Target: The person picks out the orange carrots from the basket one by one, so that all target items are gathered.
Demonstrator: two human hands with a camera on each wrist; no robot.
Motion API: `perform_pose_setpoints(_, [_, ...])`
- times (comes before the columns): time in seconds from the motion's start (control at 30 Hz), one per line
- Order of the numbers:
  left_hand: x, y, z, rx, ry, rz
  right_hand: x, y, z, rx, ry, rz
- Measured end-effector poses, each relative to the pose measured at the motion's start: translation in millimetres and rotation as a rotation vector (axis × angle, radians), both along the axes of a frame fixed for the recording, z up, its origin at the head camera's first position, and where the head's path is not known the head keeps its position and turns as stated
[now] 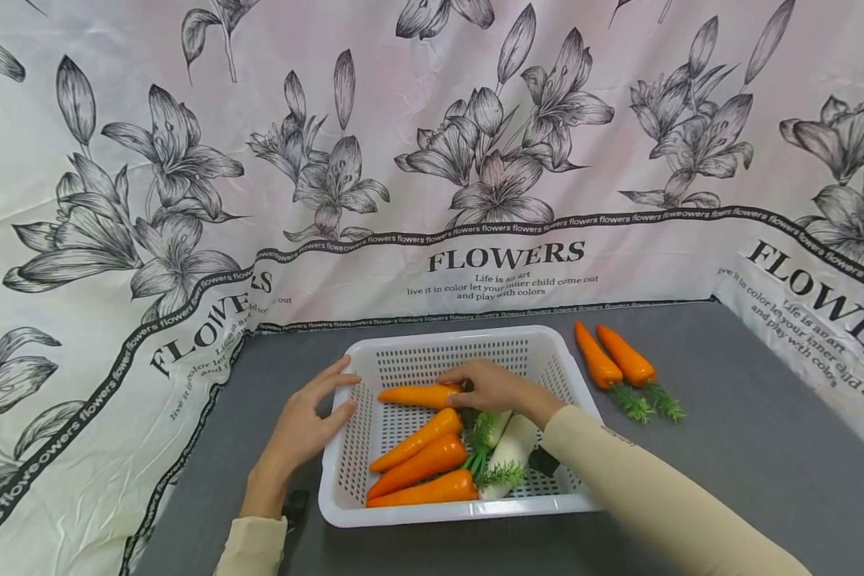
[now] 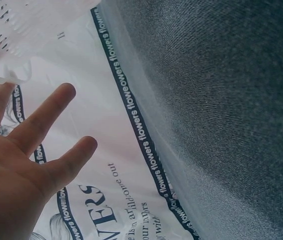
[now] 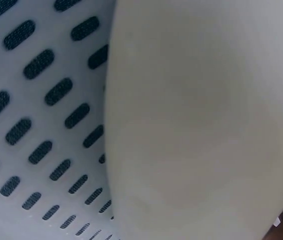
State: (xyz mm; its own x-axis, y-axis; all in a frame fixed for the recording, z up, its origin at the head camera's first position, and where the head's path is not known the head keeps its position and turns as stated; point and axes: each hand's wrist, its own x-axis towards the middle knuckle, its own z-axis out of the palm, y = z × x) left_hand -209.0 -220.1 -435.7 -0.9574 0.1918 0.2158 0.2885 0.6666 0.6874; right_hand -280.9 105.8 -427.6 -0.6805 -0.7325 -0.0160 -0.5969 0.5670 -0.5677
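White cloth [image 1: 374, 200] reads "FLOWERS" (smaller below: "Life is an art").

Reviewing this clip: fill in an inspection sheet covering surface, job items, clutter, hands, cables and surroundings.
Surface: dark gray tabletop, under the basket.
Job items: white perforated basket with three loose carrots, white radishes and a held carrot; two outside carrots lie right of it.
Clutter: nothing seen, apart from dark devices by the wrists.
Left hand: fingers spread at the basket's left rim.
Right hand: holds the topmost carrot inside the basket.
Cables: nothing seen.
Surroundings: flower-printed cloth behind and at both sides.
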Motion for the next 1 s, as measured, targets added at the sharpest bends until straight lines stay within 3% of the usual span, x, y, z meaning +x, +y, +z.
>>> perform_pose_setpoints(0.23, [0.7,0.0,0.1,-0.005,-0.002,0.003,-1.4,0.3,-1.4,0.004,0.002,0.013])
perform_pose_setpoints(0.43, [0.9,-0.1,-0.1,-0.002,0.000,0.006,-1.1,0.2,-0.4,-0.008,-0.028,-0.032])
perform_pose_setpoints(1.0, [1.1,0.5,1.6,-0.004,0.009,0.008,2.5,3.1,9.0,-0.184,-0.088,-0.072])
